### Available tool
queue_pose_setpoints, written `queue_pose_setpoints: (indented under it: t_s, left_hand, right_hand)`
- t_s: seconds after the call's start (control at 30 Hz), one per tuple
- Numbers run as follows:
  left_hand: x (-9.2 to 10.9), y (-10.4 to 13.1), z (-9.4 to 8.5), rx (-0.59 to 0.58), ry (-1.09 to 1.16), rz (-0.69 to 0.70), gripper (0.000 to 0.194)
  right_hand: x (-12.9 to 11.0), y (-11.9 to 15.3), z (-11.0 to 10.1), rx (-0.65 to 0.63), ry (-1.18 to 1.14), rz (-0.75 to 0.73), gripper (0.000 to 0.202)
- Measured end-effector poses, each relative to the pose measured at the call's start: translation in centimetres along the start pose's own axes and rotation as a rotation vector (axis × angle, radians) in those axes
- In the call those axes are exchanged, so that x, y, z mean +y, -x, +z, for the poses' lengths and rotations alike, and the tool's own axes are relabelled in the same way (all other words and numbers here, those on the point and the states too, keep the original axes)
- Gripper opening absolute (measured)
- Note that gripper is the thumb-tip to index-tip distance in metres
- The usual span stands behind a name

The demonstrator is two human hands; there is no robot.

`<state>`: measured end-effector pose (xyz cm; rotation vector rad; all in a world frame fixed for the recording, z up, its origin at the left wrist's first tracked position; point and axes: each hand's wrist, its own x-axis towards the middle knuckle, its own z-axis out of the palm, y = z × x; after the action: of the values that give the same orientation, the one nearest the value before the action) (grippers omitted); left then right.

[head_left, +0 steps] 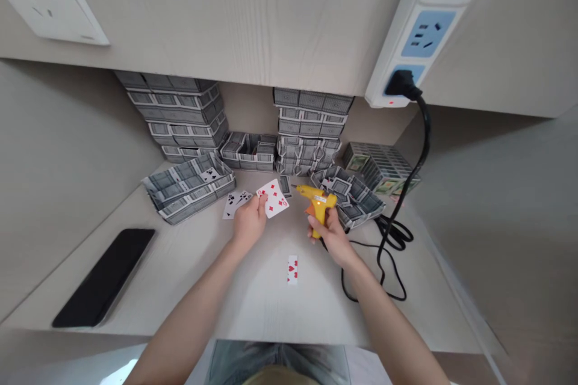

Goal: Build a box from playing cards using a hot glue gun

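My left hand point(250, 224) pinches a playing card point(276, 200) with red diamonds, its face turned up. Black-suited playing cards point(232, 201) lie on the desk just behind that hand. In my right hand point(332, 233) is a yellow hot glue gun point(318, 200), its nozzle pointing left toward the held card but apart from it. A face-down card point(285, 185) lies near the nozzle. Closer to me, a narrow folded or cut card piece point(292, 270) with red hearts rests on the desk.
Open trays built of cards stand left point(189, 189) and right point(361, 204). Stacked card boxes point(180, 114) and another stack point(311, 126) rise behind. A black phone-like slab point(106, 277) lies left. A black cord point(424, 144) runs from the power strip point(418, 30) onto the desk.
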<state>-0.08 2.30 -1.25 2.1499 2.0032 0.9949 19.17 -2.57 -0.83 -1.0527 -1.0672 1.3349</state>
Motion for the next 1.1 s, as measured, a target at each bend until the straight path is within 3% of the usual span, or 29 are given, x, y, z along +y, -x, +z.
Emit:
queue_pose_setpoints:
  t_s: [0.13, 0.4, 0.73, 0.87, 0.97, 1.1]
  left_hand:
    - [-0.2, -0.2, -0.1, 0.016, 0.009, -0.018, 0.039]
    - [-0.6, -0.5, -0.2, 0.042, 0.024, -0.043, 0.037]
    - [-1.6, -1.1, -0.8, 0.175, 0.117, -0.129, 0.038]
    - [-1.7, -1.4, -1.1, 0.187, 0.125, -0.153, 0.037]
    - [-1.7, -1.5, -1.0, 0.131, 0.122, -0.143, 0.038]
    - [-1.6, -1.3, -0.4, 0.039, 0.086, -0.100, 0.039]
  right_hand:
    - [-0.6, 0.0, 0.0, -0.020, -0.048, 0.016, 0.045]
    - [-0.5, 0.0, 0.0, -0.052, -0.028, -0.017, 0.036]
    - [1.0, -0.5, -0.6, 0.000, 0.058, 0.009, 0.039]
    - [2.5, -1.0, -1.3, 0.037, 0.366, 0.003, 0.026]
    - [3.0, -1.1, -1.8, 0.013, 0.694, -0.047, 0.018]
    - [2.9, -0.9, -2.0, 0.113, 1.006, -0.159, 0.027]
